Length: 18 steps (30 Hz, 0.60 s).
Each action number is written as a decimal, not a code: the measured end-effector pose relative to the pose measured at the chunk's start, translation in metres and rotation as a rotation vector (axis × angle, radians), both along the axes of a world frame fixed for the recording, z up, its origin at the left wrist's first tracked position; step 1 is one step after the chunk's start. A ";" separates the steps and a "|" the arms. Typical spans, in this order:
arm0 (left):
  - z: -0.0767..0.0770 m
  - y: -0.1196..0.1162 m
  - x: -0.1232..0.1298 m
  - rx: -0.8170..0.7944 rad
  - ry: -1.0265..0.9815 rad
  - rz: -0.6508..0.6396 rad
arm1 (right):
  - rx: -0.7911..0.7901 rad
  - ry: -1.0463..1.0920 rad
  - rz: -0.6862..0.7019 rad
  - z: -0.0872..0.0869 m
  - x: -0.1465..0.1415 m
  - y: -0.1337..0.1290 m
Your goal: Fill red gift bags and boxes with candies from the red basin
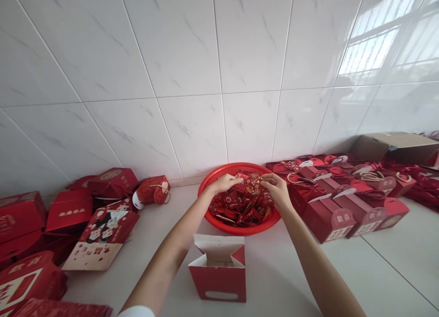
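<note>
A red plastic basket (pixel 236 231) is filled with small red wrapped packets (pixel 248 212), most likely sweets. Over its far side, my right hand (pixel 278 190) pinches a red packet with a gold pattern (pixel 254 183) between thumb and fingers. My left hand (pixel 224 183) is closed at the basket's left side, its fingertips on a red packet (pixel 241 182); whether both hands touch the same one is hard to tell. In front of the basket stands a red gift box (pixel 222 282), its white-lined top unfolded and its inside showing.
Closed red gift boxes (pixel 338 216) with ribbons and rope handles crowd the right, beside a cardboard box (pixel 394 145). More red boxes (pixel 70 209) and a printed gift bag (pixel 103 237) lie at the left. A white tiled wall (pixel 192 129) rises behind the basket.
</note>
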State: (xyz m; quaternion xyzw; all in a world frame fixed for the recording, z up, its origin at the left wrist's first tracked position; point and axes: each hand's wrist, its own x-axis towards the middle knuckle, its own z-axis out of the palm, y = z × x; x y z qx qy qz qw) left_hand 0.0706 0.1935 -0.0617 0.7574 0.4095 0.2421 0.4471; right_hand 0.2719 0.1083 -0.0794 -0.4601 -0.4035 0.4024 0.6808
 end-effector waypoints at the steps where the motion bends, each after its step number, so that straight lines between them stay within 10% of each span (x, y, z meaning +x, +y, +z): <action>1: 0.002 -0.001 0.001 0.013 -0.001 0.000 | -0.007 0.018 0.007 0.000 0.000 0.000; 18: 0.012 -0.032 0.031 -0.014 -0.284 -0.122 | -0.057 0.134 0.214 0.013 -0.002 -0.009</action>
